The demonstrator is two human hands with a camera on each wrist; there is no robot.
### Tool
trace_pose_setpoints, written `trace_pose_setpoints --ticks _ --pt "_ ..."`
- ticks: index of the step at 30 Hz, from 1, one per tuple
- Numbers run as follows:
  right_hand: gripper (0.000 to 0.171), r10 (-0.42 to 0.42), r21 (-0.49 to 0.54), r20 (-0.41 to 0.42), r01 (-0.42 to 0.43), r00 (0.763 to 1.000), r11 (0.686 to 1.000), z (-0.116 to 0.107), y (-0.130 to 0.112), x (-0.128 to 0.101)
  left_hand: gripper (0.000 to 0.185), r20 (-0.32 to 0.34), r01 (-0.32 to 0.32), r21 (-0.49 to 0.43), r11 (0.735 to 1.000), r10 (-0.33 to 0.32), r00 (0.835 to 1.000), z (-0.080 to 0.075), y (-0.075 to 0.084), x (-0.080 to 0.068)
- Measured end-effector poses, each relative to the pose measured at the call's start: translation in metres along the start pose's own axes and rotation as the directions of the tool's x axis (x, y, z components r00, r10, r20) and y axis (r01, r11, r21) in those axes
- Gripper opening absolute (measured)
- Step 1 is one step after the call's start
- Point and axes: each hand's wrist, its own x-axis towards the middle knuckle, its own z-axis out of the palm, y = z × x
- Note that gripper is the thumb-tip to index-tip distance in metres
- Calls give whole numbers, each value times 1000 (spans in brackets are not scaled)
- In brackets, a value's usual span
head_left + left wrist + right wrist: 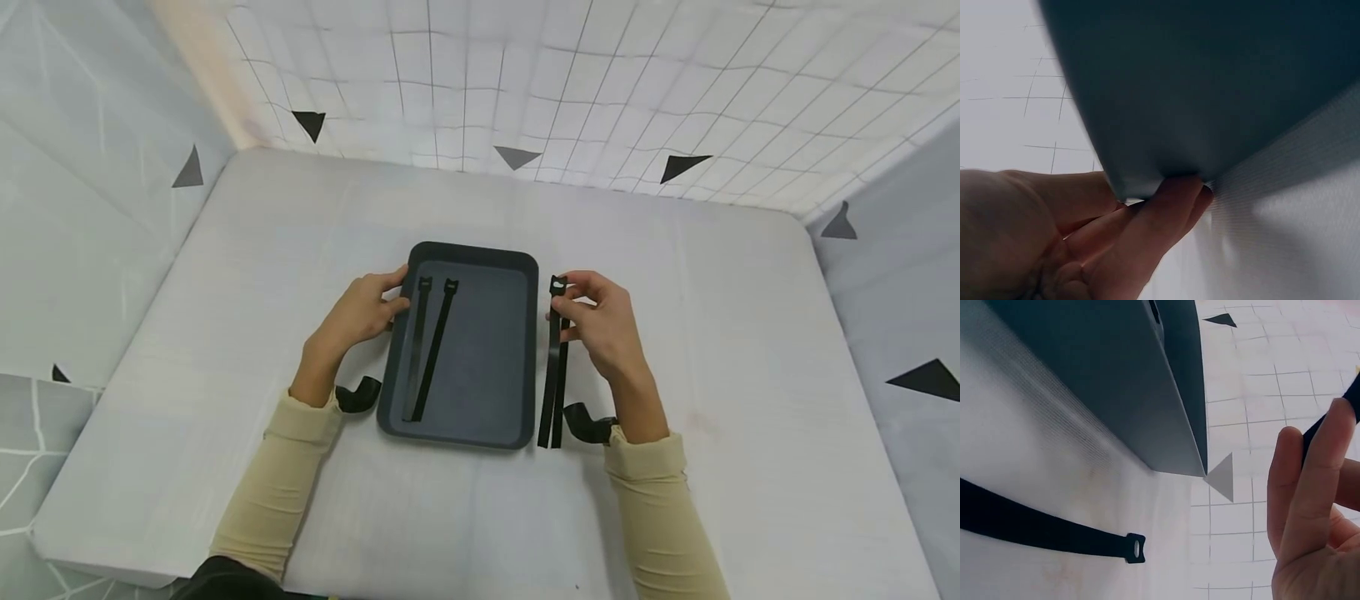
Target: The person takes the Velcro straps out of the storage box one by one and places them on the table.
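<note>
While your right hand (603, 321) pinches the slotted end of one black hook-and-loop strap (556, 350) just off the tray's right edge, a second strap (562, 392) lies flat beside it on the white table (750, 350). Your left hand (363, 312) curls its fingers on the dark tray (480, 417) at its left rim, near the far corner. Two more straps (427, 346) lie inside, along the left side.

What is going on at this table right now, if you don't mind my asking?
A person is working with black hook-and-loop straps around a dark tray. The left hand grips the tray's left edge. The right hand pinches the head end of one strap just right of the tray, and a second strap lies beside it on the table. Two more straps lie inside the tray.
</note>
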Motion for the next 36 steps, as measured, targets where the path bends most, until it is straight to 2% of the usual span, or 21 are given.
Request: trace_pose_setpoints --ticks 21,36 --pt "31 23 -82 -73 -29 997 996 -19 11 -6 62 3 8 -34 999 -8 1000 1 3 -2" --pt "33 16 -64 -81 -21 997 998 -34 21 -6 62 0 5 -37 999 -5 1000 1 2 -2"
